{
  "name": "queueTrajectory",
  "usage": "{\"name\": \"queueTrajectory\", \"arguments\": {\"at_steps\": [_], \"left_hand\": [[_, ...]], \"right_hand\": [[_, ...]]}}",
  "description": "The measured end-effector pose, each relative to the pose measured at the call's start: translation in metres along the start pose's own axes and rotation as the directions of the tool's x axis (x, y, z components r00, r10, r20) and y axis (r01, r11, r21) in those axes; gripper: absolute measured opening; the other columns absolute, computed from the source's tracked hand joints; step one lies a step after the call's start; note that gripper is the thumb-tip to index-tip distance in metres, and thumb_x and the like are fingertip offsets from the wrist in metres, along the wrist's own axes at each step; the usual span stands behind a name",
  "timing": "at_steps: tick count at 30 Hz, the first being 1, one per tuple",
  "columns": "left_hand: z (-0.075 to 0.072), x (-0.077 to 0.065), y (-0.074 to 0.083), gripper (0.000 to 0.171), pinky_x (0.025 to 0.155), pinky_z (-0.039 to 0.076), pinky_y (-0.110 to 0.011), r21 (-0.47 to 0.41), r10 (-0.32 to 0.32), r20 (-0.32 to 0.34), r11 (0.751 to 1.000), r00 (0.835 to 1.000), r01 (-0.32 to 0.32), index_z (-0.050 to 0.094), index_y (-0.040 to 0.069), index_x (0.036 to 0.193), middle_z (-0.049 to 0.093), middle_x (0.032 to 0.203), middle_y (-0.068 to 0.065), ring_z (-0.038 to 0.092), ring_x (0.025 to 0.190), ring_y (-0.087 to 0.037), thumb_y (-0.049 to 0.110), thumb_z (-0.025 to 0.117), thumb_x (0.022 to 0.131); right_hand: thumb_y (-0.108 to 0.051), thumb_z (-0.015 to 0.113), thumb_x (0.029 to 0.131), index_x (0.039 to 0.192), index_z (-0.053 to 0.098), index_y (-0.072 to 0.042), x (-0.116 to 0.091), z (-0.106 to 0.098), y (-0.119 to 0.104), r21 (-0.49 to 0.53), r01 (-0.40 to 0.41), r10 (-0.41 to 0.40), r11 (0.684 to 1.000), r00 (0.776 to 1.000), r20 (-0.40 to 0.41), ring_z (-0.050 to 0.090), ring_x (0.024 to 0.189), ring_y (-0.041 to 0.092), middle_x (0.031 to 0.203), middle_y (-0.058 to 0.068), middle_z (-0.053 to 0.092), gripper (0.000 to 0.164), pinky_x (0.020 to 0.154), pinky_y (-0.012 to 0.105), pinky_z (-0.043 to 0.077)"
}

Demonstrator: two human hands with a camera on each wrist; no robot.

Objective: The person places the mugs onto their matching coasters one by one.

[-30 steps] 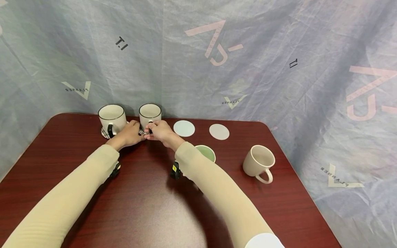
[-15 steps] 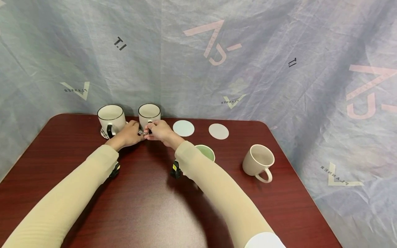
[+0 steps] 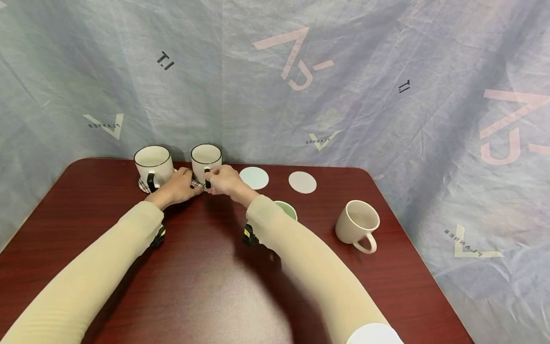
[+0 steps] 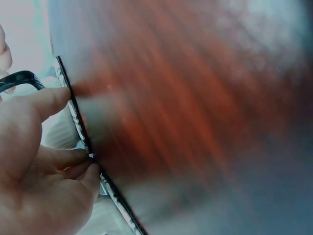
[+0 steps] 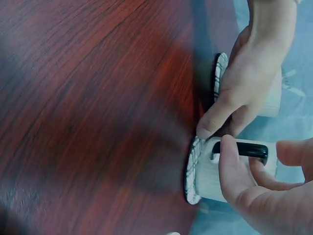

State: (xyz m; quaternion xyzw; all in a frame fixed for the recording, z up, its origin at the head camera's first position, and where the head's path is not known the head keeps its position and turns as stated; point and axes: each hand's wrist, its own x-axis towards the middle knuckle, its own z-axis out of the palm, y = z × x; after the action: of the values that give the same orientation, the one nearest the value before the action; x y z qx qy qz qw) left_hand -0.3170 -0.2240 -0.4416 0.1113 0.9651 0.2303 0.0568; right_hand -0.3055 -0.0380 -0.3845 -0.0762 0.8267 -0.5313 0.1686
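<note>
Two white ribbed mugs with black rims and black handles stand at the back left, the left mug [image 3: 152, 165] and the right mug [image 3: 206, 160]. Each sits on a plaid coaster [image 5: 193, 171]. My left hand [image 3: 178, 185] reaches between them; its thumb and fingertips grip the edge of the right mug's coaster. At that mug's black handle [image 5: 249, 150] is my right hand [image 5: 269, 196], its thumb and fingers spread apart around the handle. The left mug's coaster [image 5: 221, 73] is partly covered by my left hand in the right wrist view.
Right of the mugs lie two round coasters, one pale blue [image 3: 254, 178] and one off-white [image 3: 302, 182]. A mug with a green inside [image 3: 287, 209] is mostly hidden by my right sleeve. A beige mug [image 3: 357, 222] stands farther right. Printed cloth [image 3: 275, 95] hangs behind the table.
My right hand's fingers have loosened from the black handle, and the hand has shifted slightly right. More of the handle shows. The left hand has stayed at the coaster.
</note>
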Motion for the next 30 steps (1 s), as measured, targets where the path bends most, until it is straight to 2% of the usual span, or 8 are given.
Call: {"name": "queueTrajectory", "arguments": {"at_steps": [4, 11, 16, 20, 25, 30], "left_hand": [[0.003, 0.003, -0.005, 0.079, 0.120, 0.031, -0.067, 0.007, 0.015, -0.026, 1.000, 1.000, -0.014, 0.031, -0.028, 0.148, 0.032, 0.153, -0.046, 0.034, 0.143, -0.062, 0.028, 0.063, 0.102], [0.003, 0.001, -0.003, 0.077, 0.120, 0.032, -0.066, 0.037, 0.022, -0.037, 0.999, 0.999, -0.021, 0.035, -0.030, 0.145, 0.036, 0.151, -0.046, 0.038, 0.140, -0.062, 0.027, 0.063, 0.102], [0.003, 0.000, -0.005, 0.078, 0.120, 0.031, -0.066, 0.034, 0.026, -0.043, 0.999, 0.999, -0.025, 0.034, -0.030, 0.145, 0.035, 0.151, -0.047, 0.036, 0.141, -0.062, 0.029, 0.062, 0.102], [0.003, 0.000, -0.007, 0.078, 0.120, 0.030, -0.066, 0.026, 0.046, -0.056, 0.999, 0.997, -0.045, 0.033, -0.030, 0.145, 0.035, 0.150, -0.047, 0.036, 0.142, -0.061, 0.029, 0.060, 0.102], [-0.005, -0.007, 0.003, 0.079, 0.121, 0.030, -0.065, 0.028, 0.054, -0.067, 0.998, 0.996, -0.053, 0.033, -0.029, 0.146, 0.035, 0.151, -0.047, 0.035, 0.144, -0.060, 0.029, 0.062, 0.102], [-0.015, -0.017, 0.017, 0.079, 0.121, 0.030, -0.066, 0.040, 0.043, -0.063, 0.998, 0.997, -0.041, 0.033, -0.028, 0.148, 0.036, 0.152, -0.046, 0.035, 0.145, -0.059, 0.030, 0.063, 0.104]], "right_hand": [[-0.017, 0.060, 0.109, 0.131, 0.068, 0.000, -0.006, -0.009, -0.005, -0.018, 0.003, -0.003, 1.000, 1.000, 0.001, 0.077, 0.103, 0.031, 0.121, 0.016, 0.070, 0.029, 0.083, 0.033, 0.064], [-0.014, 0.058, 0.110, 0.139, 0.060, 0.008, -0.015, -0.029, -0.012, 0.045, 0.032, -0.035, 0.998, 0.998, 0.061, 0.070, 0.118, 0.043, 0.137, 0.027, 0.062, 0.037, 0.095, 0.041, 0.061], [-0.015, 0.056, 0.111, 0.143, 0.058, 0.007, -0.020, -0.044, -0.013, 0.076, 0.033, -0.040, 0.997, 0.994, 0.099, 0.070, 0.120, 0.042, 0.142, 0.026, 0.061, 0.039, 0.091, 0.033, 0.062], [-0.014, 0.055, 0.111, 0.144, 0.057, 0.006, -0.028, -0.060, -0.013, 0.125, 0.024, -0.040, 0.992, 0.991, 0.125, 0.068, 0.123, 0.043, 0.146, 0.024, 0.059, 0.039, 0.095, 0.035, 0.061], [-0.010, 0.056, 0.110, 0.142, 0.059, 0.005, -0.039, -0.084, -0.010, 0.189, 0.018, -0.040, 0.982, 0.993, 0.111, 0.068, 0.123, 0.045, 0.145, 0.020, 0.060, 0.036, 0.102, 0.042, 0.058], [-0.012, 0.057, 0.110, 0.140, 0.060, 0.004, -0.051, -0.106, -0.004, 0.209, 0.027, -0.049, 0.977, 0.994, 0.100, 0.068, 0.122, 0.045, 0.143, 0.017, 0.060, 0.035, 0.103, 0.042, 0.057]]}}
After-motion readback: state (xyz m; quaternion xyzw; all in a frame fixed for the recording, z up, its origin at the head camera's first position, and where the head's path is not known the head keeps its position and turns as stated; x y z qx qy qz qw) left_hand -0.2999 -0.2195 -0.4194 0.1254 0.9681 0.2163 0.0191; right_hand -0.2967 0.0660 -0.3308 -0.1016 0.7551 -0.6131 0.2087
